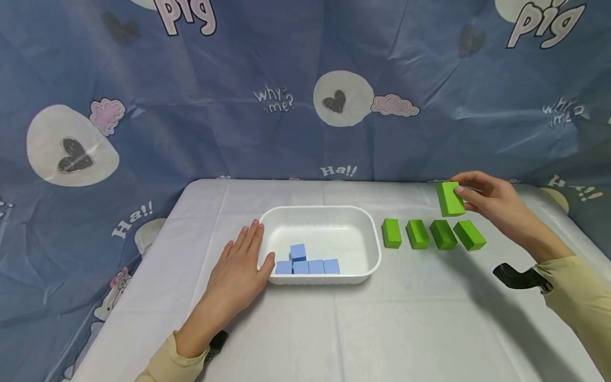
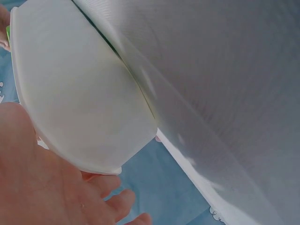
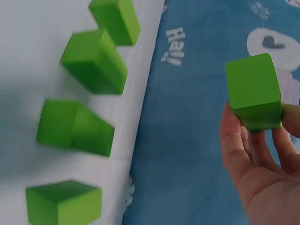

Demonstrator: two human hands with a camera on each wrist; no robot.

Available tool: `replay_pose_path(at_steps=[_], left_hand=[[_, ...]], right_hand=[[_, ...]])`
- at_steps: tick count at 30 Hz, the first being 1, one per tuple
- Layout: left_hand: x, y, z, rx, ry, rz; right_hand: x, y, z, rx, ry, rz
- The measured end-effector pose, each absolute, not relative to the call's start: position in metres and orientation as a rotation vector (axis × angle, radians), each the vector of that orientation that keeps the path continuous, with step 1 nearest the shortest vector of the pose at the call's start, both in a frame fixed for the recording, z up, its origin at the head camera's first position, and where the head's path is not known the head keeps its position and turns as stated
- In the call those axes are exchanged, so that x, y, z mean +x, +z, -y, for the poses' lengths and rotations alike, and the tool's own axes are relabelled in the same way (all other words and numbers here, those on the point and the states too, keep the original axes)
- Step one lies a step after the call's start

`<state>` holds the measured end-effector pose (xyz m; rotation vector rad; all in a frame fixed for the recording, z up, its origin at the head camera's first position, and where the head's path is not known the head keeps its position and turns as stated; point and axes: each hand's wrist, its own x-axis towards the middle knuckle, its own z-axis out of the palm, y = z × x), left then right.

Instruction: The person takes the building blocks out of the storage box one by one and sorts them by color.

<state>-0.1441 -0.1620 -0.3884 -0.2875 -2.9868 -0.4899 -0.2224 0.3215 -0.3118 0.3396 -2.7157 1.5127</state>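
My right hand (image 1: 491,199) pinches a green block (image 1: 450,199) between thumb and fingers, raised above the table behind a row of several green blocks (image 1: 418,234). The right wrist view shows the held block (image 3: 253,86) with one end toward the camera. My left hand (image 1: 243,260) lies with straight fingers against the left side of a white tray (image 1: 329,278), thumb at its front left corner. Inside the tray, several blue cubes (image 1: 316,267) line the front wall, and one more blue cube (image 1: 298,252) sits just behind them toward the left.
The tray stands mid-table on a white cloth (image 1: 382,329), with the green row to its right. A blue printed sheet (image 1: 286,138) hangs behind the table and falls along its left side. Black straps (image 1: 520,277) hang at the wrists.
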Motion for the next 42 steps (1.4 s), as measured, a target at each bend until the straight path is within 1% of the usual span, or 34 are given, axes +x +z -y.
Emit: replay_pose_path(at_steps=[13, 25, 31, 38, 42], left_hand=[[-0.145, -0.391, 0.162, -0.275, -0.494, 2.981], [-0.145, -0.391, 0.162, -0.272, -0.484, 2.98], [-0.145, -0.391, 0.162, -0.276, -0.482, 2.973], [-0.146, -0.391, 0.162, -0.271, -0.495, 2.979], [-0.146, -0.391, 0.161, -0.267, -0.498, 2.98]], right_hand=[[-0.226, -0.324, -0.373, 0.22, 1.516, 2.751], [-0.231, -0.348, -0.412, 0.166, 1.454, 2.805], [-0.235, -0.362, -0.427, 0.13, 1.329, 2.879], [-0.234, -0.379, -0.439, 0.198, 1.242, 2.935], [-0.236, -0.386, -0.44, 0.194, 1.15, 2.959]])
